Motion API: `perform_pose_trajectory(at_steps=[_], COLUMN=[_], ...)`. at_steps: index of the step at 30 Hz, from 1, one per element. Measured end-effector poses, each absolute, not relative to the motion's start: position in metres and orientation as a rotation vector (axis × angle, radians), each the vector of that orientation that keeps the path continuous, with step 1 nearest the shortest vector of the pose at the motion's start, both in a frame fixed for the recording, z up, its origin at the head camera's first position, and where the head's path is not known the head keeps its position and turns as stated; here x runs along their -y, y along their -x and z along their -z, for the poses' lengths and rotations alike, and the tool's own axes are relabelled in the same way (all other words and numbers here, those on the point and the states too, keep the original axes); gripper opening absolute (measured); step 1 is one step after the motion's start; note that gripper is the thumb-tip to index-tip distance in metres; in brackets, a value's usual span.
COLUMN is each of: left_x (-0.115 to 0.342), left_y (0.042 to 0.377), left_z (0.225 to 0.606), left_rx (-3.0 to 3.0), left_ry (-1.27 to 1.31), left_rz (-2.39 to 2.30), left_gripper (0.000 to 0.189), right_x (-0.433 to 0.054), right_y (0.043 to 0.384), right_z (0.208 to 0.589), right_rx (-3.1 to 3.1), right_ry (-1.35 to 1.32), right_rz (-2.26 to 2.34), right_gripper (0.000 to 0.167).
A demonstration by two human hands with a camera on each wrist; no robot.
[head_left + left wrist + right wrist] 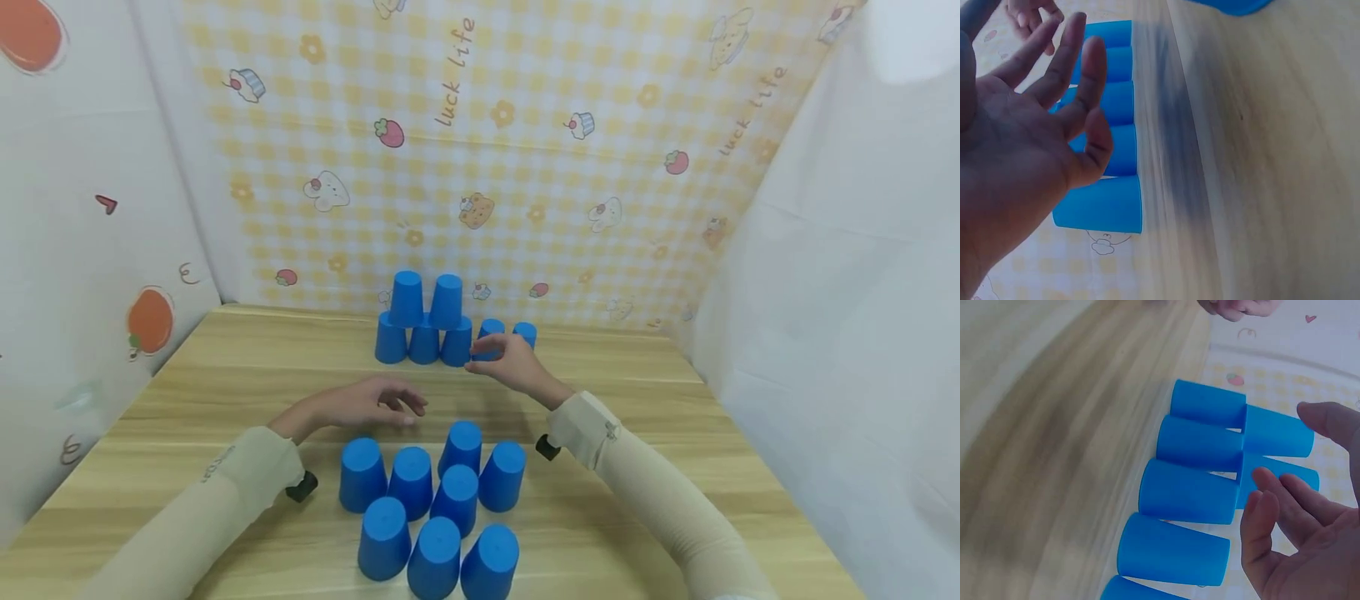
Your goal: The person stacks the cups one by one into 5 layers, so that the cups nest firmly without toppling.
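Blue cups (390,342) are lined up across the table (247,350), two stacked above; eight are grouped nearer. Nothing is grasped by the left hand (369,403) or the right hand (512,362), fingers relaxed.

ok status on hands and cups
Left hand, right hand empty. Back row five cups, two top cups on it. Eight front cups nearer. Right hand partly hides row's right end in head view.

I have 2 hands out there, fingers (1060,69) loosely bent: left hand (367,402) nearer, right hand (512,363) extended farther forward.
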State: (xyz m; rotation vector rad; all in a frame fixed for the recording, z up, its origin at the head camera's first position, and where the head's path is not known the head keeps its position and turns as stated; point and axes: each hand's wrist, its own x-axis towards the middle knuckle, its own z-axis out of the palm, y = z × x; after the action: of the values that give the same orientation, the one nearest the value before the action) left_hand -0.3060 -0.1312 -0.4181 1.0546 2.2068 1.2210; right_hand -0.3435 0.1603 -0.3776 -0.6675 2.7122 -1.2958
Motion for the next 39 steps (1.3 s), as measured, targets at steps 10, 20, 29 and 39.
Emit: perform_pose_trajectory(at_steps=[10,20,29,39], left_x=[0.128,0.122,0.117,0.118], left_y=[0.305,0.302,0.302,0.298], left_z=[0.419,0.407,0.405,0.405], left_rx=[-2.014,-2.009,-1.947,-1.946], left_ry=[-1.136,-1.241,-1.277,-1.246], left_rz=[-1.227,-1.072,-0.974,-0.964], left_gripper=[0.056,0.057,0.056,0.047], right_x=[-0.175,-0.187,-0.192,-0.187], right_y=[0.328,0.327,0.324,0.322], right_z=[0.384,0.397,0.406,0.409], right_rx=[-2.496,-2.189,-2.080,-1.995], right_ry=[0.796,1.062,1.141,1.117], right_rz=[1.261,1.212,1.079,1.067], right_gripper=[0.035,0.047,0.058,0.057])
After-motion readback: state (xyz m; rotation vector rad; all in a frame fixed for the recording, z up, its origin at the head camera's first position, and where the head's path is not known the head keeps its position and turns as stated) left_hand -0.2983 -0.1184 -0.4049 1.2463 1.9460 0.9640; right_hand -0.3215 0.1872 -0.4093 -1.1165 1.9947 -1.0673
